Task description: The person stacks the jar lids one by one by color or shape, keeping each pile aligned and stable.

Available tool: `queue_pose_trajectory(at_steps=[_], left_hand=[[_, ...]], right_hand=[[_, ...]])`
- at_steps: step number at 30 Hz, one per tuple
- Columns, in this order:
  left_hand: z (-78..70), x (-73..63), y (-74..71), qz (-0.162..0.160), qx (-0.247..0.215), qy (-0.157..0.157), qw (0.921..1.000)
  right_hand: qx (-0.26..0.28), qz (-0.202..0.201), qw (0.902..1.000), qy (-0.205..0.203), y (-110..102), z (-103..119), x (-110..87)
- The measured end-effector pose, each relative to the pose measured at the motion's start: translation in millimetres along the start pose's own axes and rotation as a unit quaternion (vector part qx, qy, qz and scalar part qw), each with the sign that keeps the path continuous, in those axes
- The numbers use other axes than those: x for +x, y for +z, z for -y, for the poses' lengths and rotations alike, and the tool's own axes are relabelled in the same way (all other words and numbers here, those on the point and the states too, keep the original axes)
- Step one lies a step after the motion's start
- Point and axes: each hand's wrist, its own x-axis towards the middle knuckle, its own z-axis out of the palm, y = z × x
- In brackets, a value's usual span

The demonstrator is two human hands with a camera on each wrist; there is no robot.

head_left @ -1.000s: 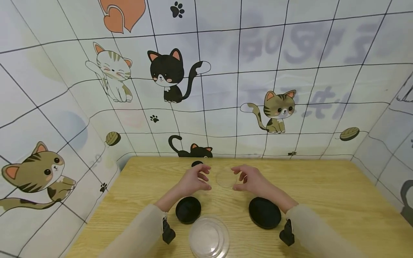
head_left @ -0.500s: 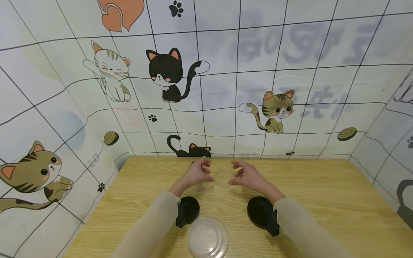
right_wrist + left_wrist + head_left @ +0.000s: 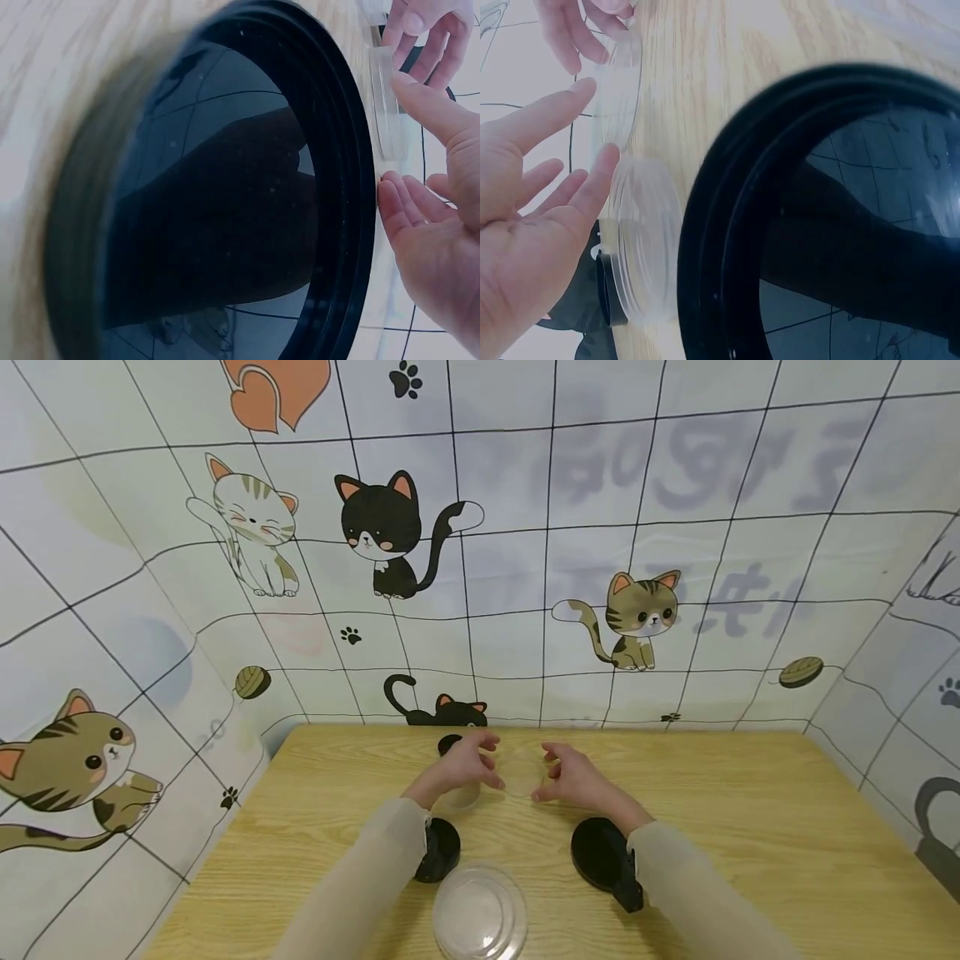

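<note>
A clear round lid (image 3: 522,777) lies on the wooden table between the two hands. The left hand (image 3: 467,762) reaches from its left side, fingers apart and loosely bent. From the other side comes the right hand (image 3: 573,779), thumb and fingers spread. In the left wrist view, left fingertips are close to the clear lid (image 3: 621,90); touching or not is unclear. The right wrist view has the right thumb beside the same lid (image 3: 386,105). A second clear round piece (image 3: 463,797) lies near the left wrist, partly covered by the hand.
Nearer the person are a black round dish (image 3: 447,847) under the left wrist and a larger one (image 3: 596,853) by the right wrist. A clear round container (image 3: 480,912) stands in front. A small black round piece (image 3: 448,742) lies behind the left hand. A cat-print sheet (image 3: 510,568) walls the table.
The left hand has shifted right, closer to the clear lid, and the second clear piece has come into sight. The right hand has moved slightly left. The lid stays in about the same place.
</note>
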Motion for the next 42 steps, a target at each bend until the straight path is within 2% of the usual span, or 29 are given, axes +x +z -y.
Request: queue_pose_trajectory(at_steps=[6, 11, 14, 19, 24, 29, 34, 42], left_hand=[[-4.2, 4.0, 6.5, 0.008, 0.005, -0.008, 0.9999], [-4.5, 8.6, 14.2, 0.007, -0.023, -0.026, 0.9994], [-3.5, 11.5, 18.2, 0.014, -0.028, -0.021, 0.9993], [-1.3, 15.8, 22.9, 0.024, 0.005, 0.003, 0.9997], [-4.8, 15.1, 23.5, 0.017, 0.045, 0.009, 0.9988], [-7.7, 10.5, 22.6, 0.018, 0.04, 0.016, 0.9989], [-9.0, -3.0, 18.7, 0.016, 0.026, 0.035, 0.9989], [-12.3, -47.5, 11.1, 0.027, -0.025, 0.065, 0.9972]], right_hand=[[0.008, 0.015, 0.9999, 0.002, -5.9, -5.0, -2.3], [0.006, 0.02, 0.9998, 0.001, -7.4, -7.7, -3.6], [0.008, 0.015, 0.9999, -0.002, -7.1, -8.2, -4.4], [0.017, 0.012, 0.9998, -0.007, -7.4, -8.8, -6.1], [0.021, 0.015, 0.9996, -0.008, -9.1, -7.9, -8.1], [0.026, 0.009, 0.9995, -0.013, -10.8, -7.6, -12.2], [0.021, -0.002, 0.9987, -0.046, -15.6, 1.0, -24.6], [0.024, 0.028, 0.9956, -0.086, -18.5, 25.5, -48.5]])
